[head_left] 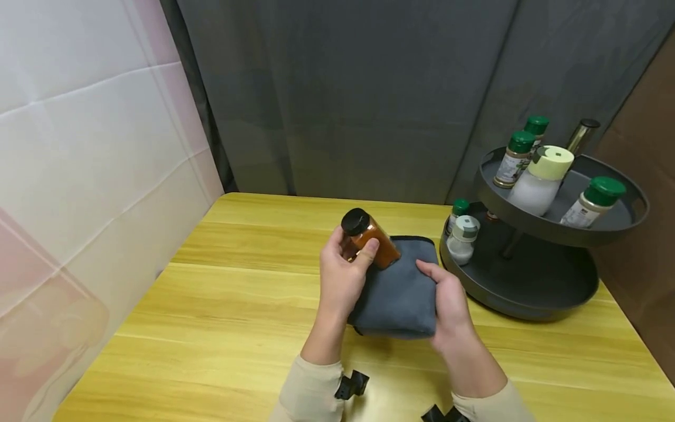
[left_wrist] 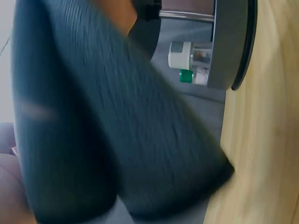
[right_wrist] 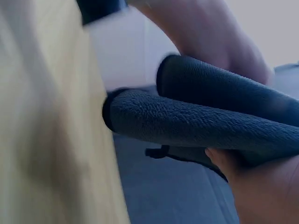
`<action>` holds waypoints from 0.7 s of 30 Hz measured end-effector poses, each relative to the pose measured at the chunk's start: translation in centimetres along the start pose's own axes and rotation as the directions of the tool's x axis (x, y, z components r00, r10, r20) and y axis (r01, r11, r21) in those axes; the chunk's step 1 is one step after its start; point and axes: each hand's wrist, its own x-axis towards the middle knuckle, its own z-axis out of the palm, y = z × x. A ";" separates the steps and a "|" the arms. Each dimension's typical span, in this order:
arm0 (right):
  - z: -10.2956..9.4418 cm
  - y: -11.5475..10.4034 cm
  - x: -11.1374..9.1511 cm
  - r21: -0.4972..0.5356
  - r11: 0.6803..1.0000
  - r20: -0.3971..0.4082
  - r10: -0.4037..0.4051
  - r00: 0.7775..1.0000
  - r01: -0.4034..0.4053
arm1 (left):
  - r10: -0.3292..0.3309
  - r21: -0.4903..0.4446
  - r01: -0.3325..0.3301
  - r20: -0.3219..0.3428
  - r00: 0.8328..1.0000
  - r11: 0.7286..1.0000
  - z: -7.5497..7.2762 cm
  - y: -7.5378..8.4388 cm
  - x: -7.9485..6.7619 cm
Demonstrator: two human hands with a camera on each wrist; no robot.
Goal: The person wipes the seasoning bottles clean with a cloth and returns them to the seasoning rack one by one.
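Note:
My left hand (head_left: 341,281) pinches a spice jar (head_left: 384,251) with a black cap and orange-red powder inside, tilted with its cap toward the upper left. The jar's lower end lies over a folded blue-grey cloth (head_left: 403,302) with dark edging. At the cloth's right side, my right hand (head_left: 452,308) grips it, thumb on top and the other fingers hidden beneath. Close up in the left wrist view, the folded cloth (left_wrist: 140,135) covers most of the frame. The right wrist view has its thick folds (right_wrist: 187,119) side-on, above the right hand (right_wrist: 268,186).
To the right stands a dark two-tier round rack (head_left: 532,305). Its upper tier holds green-capped spice jars (head_left: 514,164), a cream-capped shaker (head_left: 538,184) and a slim bottle (head_left: 582,135). A white-capped shaker (head_left: 463,243) sits on the lower tier. Grey curtain (head_left: 343,105) hangs behind the wooden table (head_left: 237,328).

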 end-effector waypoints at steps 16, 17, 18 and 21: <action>-0.1 -0.8 -0.2 -0.067 0.997 -0.070 -0.029 0.997 0.024 | -0.005 -0.024 0.006 0.017 1.000 1.000 -0.6 0.1 0.3; -0.2 -1.1 -0.2 -0.054 0.998 -0.079 -0.038 0.996 0.034 | -0.007 -0.031 0.008 0.023 1.000 0.999 -0.6 0.1 0.2; -0.2 -1.3 -0.1 -0.037 0.998 -0.088 -0.049 0.995 0.046 | -0.006 -0.036 0.007 0.030 1.000 0.999 -0.7 0.1 0.2; -0.1 -1.3 0.2 -0.002 0.997 -0.118 -0.082 0.990 0.082 | 0.012 -0.037 -0.010 0.057 0.998 0.999 -0.5 0.2 -0.1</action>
